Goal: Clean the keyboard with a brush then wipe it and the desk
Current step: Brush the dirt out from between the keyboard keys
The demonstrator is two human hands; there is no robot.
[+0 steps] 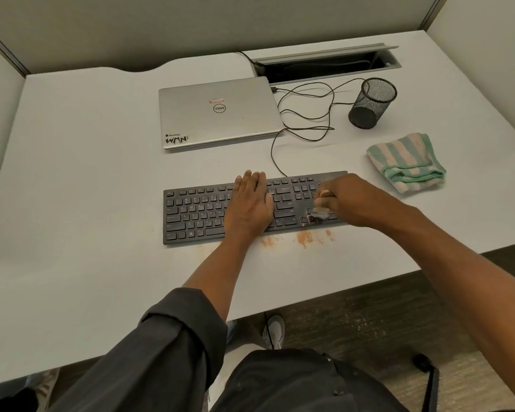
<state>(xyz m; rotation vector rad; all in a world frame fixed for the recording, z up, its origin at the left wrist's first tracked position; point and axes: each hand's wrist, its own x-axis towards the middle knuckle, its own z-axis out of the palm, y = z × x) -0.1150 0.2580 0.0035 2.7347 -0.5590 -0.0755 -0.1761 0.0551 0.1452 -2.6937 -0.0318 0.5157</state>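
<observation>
The keyboard (208, 212), black and wired, is laid flat on the white desk (72, 179) a little in from the near edge, and small patches of orange-brown crumbs (304, 238) are scattered on the desk just in front of its right half. The left hand (250, 203) is pressed flat on the middle of the keyboard, fingers straight and held together, pointing away from the person. The right hand (347, 200) is curled around the pale handle of a brush (320, 214), whose dark bristles are set down on the keys near the keyboard's right end; the brush is blurred, so its detail cannot be made out. Further right and slightly beyond the keyboard, a green-and-white striped cloth (406, 162) is left folded on the desk, apart from both hands. A thin black cable (306, 126) is looped from the keyboard's back edge toward a closed silver laptop (217, 113) lying behind it. To the right of the laptop a black mesh pen cup (370, 104) is stood upright, and behind both an open cable tray (324, 63) is sunk into the desk.
</observation>
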